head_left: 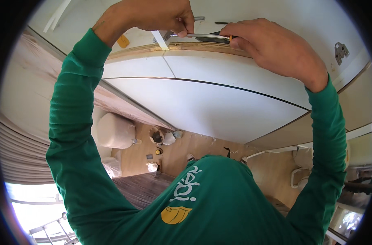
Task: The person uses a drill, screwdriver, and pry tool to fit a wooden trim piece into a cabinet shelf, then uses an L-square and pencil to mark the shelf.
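Tool: I see a slim metal blade (202,36) along the panel's wooden edge (194,46) — pinched by my left hand (161,14).
Right hand (271,47): clamped on its dark handle.
Around: white panel (218,98), metal bracket (341,52) well apart.

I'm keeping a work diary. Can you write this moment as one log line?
left hand: pinching metal blade | right hand: grip on knife handle | at: white panel's wooden edge
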The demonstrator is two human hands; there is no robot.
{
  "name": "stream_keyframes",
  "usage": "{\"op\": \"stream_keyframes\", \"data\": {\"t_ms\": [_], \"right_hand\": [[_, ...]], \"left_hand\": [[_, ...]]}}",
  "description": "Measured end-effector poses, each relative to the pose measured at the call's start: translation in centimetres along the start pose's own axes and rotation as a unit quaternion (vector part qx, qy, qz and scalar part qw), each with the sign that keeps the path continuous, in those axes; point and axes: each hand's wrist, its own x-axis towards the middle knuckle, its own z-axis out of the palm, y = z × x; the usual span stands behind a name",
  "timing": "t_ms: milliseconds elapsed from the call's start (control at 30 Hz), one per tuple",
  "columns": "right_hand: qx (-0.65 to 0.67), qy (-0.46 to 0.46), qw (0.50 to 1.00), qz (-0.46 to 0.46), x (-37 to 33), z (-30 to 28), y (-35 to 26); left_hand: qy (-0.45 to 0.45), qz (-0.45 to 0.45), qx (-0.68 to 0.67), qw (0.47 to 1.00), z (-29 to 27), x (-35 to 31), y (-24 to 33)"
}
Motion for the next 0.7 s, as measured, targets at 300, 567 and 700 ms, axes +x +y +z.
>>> {"op": "stream_keyframes", "data": {"t_ms": [300, 567, 700], "right_hand": [[0.019, -0.017, 1.000, -0.009, 1.2, 0.3, 0.2], [0.259, -0.213, 0.927, 0.169, 3.7, -2.4, 0.1], [0.285, -0.312, 0.882, 0.208, 3.5, -4.2, 1.2]], "left_hand": [[-0.024, 0.009, 0.024, 0.999, -0.5, -0.5, -0.2], [-0.026, 0.066, 0.023, 0.997, -0.1, -0.4, 0.4], [-0.046, 0.069, 0.030, 0.996, -0.4, 0.1, -0.2]]}}
